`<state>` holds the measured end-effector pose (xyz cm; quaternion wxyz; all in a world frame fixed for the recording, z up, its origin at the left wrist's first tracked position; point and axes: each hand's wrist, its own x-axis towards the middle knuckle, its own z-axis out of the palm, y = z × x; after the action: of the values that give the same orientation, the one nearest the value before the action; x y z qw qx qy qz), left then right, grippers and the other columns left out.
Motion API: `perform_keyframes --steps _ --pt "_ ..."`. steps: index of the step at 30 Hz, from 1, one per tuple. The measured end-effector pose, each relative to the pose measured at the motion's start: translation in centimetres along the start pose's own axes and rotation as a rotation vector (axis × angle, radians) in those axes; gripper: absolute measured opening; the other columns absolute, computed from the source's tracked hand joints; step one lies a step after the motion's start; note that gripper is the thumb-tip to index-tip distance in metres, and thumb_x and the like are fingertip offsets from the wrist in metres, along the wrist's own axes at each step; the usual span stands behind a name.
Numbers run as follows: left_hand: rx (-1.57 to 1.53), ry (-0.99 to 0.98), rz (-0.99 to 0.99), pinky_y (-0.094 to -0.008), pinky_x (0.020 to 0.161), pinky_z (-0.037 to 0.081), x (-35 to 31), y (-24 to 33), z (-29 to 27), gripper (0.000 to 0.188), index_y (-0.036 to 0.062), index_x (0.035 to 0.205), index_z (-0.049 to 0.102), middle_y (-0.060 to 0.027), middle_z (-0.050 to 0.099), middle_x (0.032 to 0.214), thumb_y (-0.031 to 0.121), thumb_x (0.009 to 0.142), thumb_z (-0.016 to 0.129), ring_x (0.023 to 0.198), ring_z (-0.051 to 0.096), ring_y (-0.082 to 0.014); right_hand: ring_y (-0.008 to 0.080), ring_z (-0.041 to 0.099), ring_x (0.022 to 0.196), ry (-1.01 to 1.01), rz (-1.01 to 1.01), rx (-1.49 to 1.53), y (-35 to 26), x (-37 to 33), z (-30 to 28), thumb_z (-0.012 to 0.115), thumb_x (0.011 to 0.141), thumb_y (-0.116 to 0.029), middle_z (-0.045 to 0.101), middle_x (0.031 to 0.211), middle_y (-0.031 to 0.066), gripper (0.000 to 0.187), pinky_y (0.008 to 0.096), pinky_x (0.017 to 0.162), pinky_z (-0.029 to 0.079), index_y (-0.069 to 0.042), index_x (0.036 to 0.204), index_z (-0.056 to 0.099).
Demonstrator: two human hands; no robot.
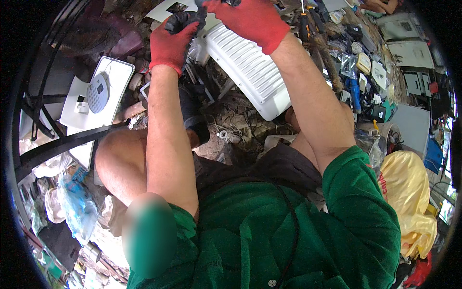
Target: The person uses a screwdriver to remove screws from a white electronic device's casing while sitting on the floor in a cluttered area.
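Note:
My left hand (174, 42), in a red work glove with dark fingertips, is raised at the top of the view with its fingers curled in. Close beside it, my right hand (252, 23) wears a matching glove and has its fingers bent toward the left one. Something small and dark seems to lie between the two hands, but the gloves and the upper edge hide what it is. Below my right hand a white ribbed plastic casing (248, 65) with screws along its edge rests at a slant, just past my knees.
On the left, white panels (124, 77) carry a round grey disc (99, 94), beside a curved black metal frame (72, 147). An orange-handled screwdriver (304, 26) stands at the upper right. Electronic scraps and a blue flashlight-like tube (353, 91) lie right, above a yellow bag (409, 202).

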<state>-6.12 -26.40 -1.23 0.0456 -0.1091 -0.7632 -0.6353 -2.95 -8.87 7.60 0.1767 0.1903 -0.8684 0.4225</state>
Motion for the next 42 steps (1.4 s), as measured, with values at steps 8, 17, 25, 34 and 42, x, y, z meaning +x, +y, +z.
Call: perform_keyframes --steps 8,17,25,34,42 --pt "0.206 -0.058 -0.067 -0.0279 0.073 0.052 0.1 0.7 -1.1 0.028 0.0025 0.102 0.072 -0.0056 0.074 0.089 0.019 0.079 0.077 0.077 0.066 -0.0103 0.0335 0.056 0.112 0.049 -0.319 0.09 0.7 0.8 1.7 0.065 0.081 -0.014 0.058 0.118 0.0188 0.044 0.0402 0.097 0.044 -0.009 0.124 0.061" --pt "-0.197 -0.088 -0.076 -0.0265 0.068 0.049 -0.3 2.1 0.1 0.015 -0.0011 0.093 0.07 -0.0019 0.07 0.084 0.01 0.084 0.069 0.077 0.061 -0.0088 0.0361 0.06 0.107 0.103 -0.258 -0.091 0.0 0.2 2.0 0.067 0.079 -0.014 0.059 0.121 0.0211 0.046 0.0402 0.094 0.046 -0.01 0.125 0.06" --pt "-0.198 -0.052 -0.053 -0.0257 0.069 0.049 -0.3 1.6 -0.4 0.016 0.0005 0.094 0.07 -0.0014 0.069 0.084 0.012 0.083 0.072 0.076 0.061 -0.0093 0.0354 0.055 0.115 0.142 -0.241 -0.078 0.1 0.0 2.6 0.066 0.081 -0.016 0.057 0.125 0.023 0.052 0.0404 0.099 0.043 -0.011 0.132 0.055" --pt "-0.255 -0.029 -0.043 -0.0257 0.068 0.05 -0.3 1.2 0.4 0.022 0.0012 0.096 0.067 -0.0011 0.069 0.085 0.015 0.081 0.075 0.074 0.06 -0.009 0.0369 0.056 0.115 0.076 -0.205 -0.033 -0.7 0.0 2.3 0.068 0.08 -0.017 0.058 0.123 0.0226 0.057 0.0405 0.097 0.045 -0.009 0.134 0.051" --pt "0.024 0.364 -0.05 -0.0316 0.077 0.053 -1.9 -3.5 1.8 0.028 -0.0019 0.104 0.064 -0.0102 0.07 0.096 0.007 0.079 0.069 0.087 0.066 -0.0161 0.0382 0.057 0.114 0.11 -0.117 -0.109 0.0 -0.7 2.8 0.064 0.083 -0.014 0.059 0.122 0.0232 0.056 0.0415 0.096 0.045 -0.005 0.136 0.045"
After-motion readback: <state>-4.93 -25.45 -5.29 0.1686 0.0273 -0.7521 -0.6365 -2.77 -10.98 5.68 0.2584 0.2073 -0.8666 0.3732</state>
